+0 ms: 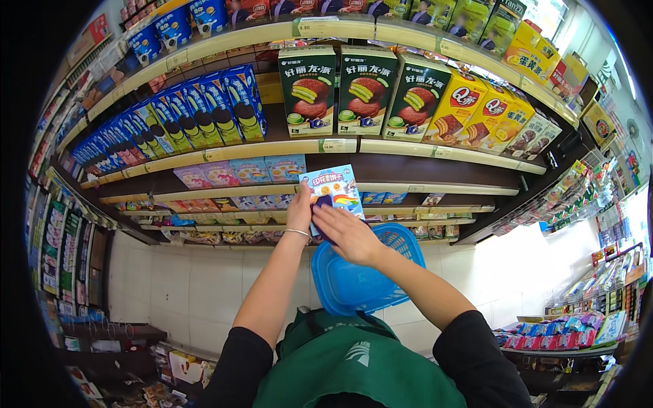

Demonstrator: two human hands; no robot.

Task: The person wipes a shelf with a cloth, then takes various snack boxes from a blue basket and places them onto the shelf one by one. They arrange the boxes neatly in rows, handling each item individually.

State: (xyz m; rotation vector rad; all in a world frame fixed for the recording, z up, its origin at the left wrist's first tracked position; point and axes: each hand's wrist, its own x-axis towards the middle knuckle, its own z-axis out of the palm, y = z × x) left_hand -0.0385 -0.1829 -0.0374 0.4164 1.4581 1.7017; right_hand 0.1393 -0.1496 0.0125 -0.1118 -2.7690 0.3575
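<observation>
My left hand (300,209) grips a light-blue biscuit box (347,178) along its left edge, with the thumb near the top corner. The box is tilted and its printed front faces me. Flat over the lower front lies my right hand (347,232), pressing a dark purple cloth (322,202) against the box. Most of the cloth is hidden under the fingers. Just beyond my hands, similar light-blue boxes (285,169) and pinkish-purple boxes (219,174) stand in a row on a shelf. A blue plastic basket (357,280) sits below my right forearm.
Higher up, a shelf holds blue cookie cartons (237,102), dark green pie boxes (308,94) and yellow cake boxes (454,104). Cream price rails (449,154) edge the shelves. Packets hang on a rack (566,196) at right. A packed shelf unit (61,255) stands at left.
</observation>
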